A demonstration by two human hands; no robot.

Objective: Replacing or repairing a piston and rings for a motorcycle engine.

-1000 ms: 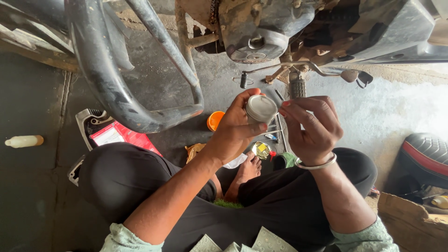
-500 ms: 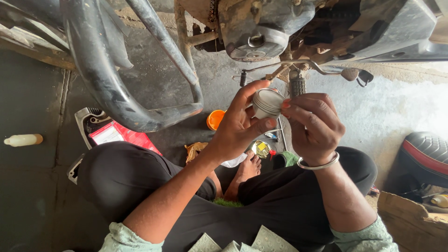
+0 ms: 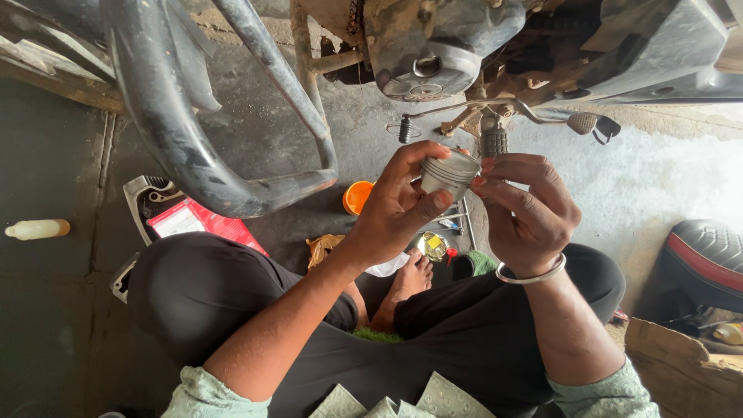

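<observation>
Two hands met at chest height over the lap, w/ a small grey metal piston (image 3: 449,175) between them. Left hand (image 3: 398,209) was curled round the piston from below and the side, thumb under its skirt, fingers up behind it, so it was gripped there. Right hand (image 3: 526,209) was beside it, fingertips pinched narrow at the piston's upper right edge, touching the ring area; a silver bangle (image 3: 531,275) sat on that wrist. Piston was tilted, crown toward upper right, ring grooves visible.

Just beyond the hands: a ribbed footpeg (image 3: 494,142) and thin metal lever (image 3: 480,107) of a motorcycle, engine casing (image 3: 422,58) above. On the floor below the hands, near a bare foot (image 3: 409,280), lay an orange cup (image 3: 356,197) and a small round tin (image 3: 433,245). Further left: black tyre (image 3: 147,108), red-and-white packet (image 3: 197,223), pale bottle (image 3: 35,229). Far right: black-red seat (image 3: 708,259), cardboard box (image 3: 681,371).
</observation>
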